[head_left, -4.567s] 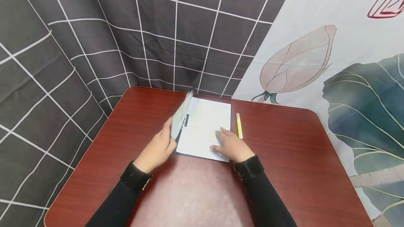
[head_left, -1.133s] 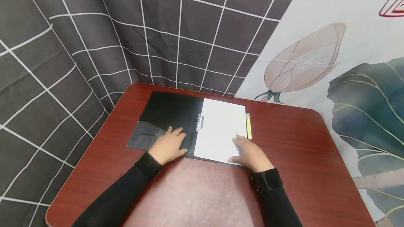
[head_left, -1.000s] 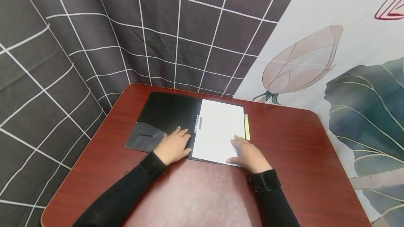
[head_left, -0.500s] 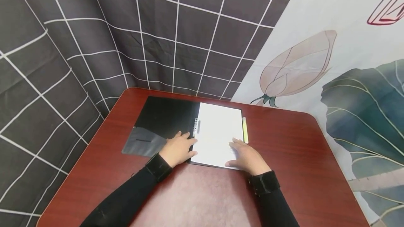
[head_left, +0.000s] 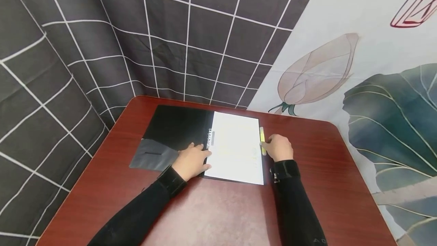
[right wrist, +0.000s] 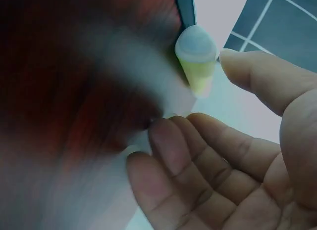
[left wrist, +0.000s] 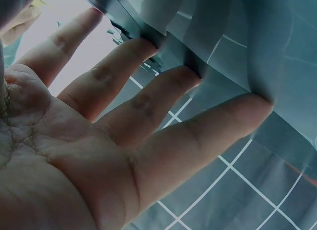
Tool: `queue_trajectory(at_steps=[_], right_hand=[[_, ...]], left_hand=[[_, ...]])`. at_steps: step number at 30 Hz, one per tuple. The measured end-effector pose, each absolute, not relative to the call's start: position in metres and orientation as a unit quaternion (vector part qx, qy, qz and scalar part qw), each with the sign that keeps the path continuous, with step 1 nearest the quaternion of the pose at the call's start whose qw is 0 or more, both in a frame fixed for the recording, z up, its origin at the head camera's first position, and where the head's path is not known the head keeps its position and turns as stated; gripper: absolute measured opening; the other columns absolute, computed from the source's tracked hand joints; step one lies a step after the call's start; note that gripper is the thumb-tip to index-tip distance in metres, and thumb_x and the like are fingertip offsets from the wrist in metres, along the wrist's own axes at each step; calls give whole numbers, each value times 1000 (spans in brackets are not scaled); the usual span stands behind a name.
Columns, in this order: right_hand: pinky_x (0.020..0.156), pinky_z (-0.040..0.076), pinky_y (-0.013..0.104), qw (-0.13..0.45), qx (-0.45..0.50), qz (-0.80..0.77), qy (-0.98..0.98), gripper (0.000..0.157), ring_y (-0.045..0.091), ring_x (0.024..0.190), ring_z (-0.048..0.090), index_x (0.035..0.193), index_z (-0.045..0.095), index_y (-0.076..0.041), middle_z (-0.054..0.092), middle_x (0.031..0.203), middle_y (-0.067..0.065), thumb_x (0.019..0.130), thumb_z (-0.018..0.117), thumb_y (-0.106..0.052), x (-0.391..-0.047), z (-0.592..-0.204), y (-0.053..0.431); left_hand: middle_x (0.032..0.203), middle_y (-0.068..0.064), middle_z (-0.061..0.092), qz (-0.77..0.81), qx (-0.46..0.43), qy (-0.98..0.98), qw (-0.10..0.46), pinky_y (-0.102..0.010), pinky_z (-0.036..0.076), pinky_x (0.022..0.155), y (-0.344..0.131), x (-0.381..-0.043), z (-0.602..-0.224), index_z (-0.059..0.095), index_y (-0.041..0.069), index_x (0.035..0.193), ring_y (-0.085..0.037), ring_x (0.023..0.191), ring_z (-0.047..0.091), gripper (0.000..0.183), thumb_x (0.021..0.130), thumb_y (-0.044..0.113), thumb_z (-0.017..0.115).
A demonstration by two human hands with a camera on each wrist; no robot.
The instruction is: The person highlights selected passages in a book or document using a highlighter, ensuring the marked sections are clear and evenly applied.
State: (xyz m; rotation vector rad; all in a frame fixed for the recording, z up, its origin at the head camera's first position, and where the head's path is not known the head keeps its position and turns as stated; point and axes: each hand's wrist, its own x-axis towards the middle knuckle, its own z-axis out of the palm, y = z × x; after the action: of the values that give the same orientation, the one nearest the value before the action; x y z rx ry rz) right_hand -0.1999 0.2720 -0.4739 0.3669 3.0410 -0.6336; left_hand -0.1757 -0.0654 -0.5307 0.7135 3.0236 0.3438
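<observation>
We see the yellow marker [head_left: 262, 135] lying on the surface [head_left: 317, 185], just beside the right edge of the open folder [head_left: 184, 120]. Our right hand [head_left: 280, 148] is around it, fingers loosely bent and thumb apart from them, the marker between; we cannot tell whether the thumb touches it. Our left hand [head_left: 191, 161] is spread with extended fingers on the folder, its thumb and forefinger reaching the edge of the white paper [head_left: 235, 143]. A grey pocket [head_left: 153, 155] lies left of that hand. Behind hangs dark cloth [head_left: 170, 56] with white grid lines.
</observation>
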Motion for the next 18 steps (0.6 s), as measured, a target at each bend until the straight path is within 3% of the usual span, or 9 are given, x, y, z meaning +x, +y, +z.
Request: queue_trajectory(at_steps=[5, 10, 14, 18], right_hand=[[65, 54, 37, 30, 120, -213, 969, 32, 32, 77, 69, 120, 82, 5, 82, 102, 23, 100, 86, -20, -214, -478, 262], [61, 50, 34, 35, 117, -214, 969, 21, 31, 71, 68, 112, 84, 6, 80, 89, 20, 101, 83, -12, -216, -477, 262], [66, 51, 40, 28, 118, -207, 971, 20, 33, 76, 67, 109, 85, 5, 81, 91, 20, 100, 82, -13, -216, -479, 272], [76, 58, 49, 5, 116, -221, 968, 26, 36, 86, 69, 117, 83, 5, 82, 106, 24, 99, 80, -15, -211, -478, 281]], left_hand=[[148, -20, 77, 100, 227, 969, -4, -81, 63, 83, -72, -171, -528, 81, 26, 139, -58, 135, 72, 52, 94, 48, 92], [151, -21, 75, 109, 219, 969, 18, -82, 62, 91, -68, -163, -507, 81, 21, 140, -57, 139, 70, 49, 97, 43, 89], [156, -20, 72, 118, 212, 970, 30, -84, 59, 95, -65, -165, -514, 80, 23, 143, -58, 145, 65, 52, 97, 45, 89], [154, -19, 73, 110, 219, 969, 13, -83, 61, 93, -63, -169, -523, 79, 25, 143, -58, 142, 67, 54, 96, 48, 89]])
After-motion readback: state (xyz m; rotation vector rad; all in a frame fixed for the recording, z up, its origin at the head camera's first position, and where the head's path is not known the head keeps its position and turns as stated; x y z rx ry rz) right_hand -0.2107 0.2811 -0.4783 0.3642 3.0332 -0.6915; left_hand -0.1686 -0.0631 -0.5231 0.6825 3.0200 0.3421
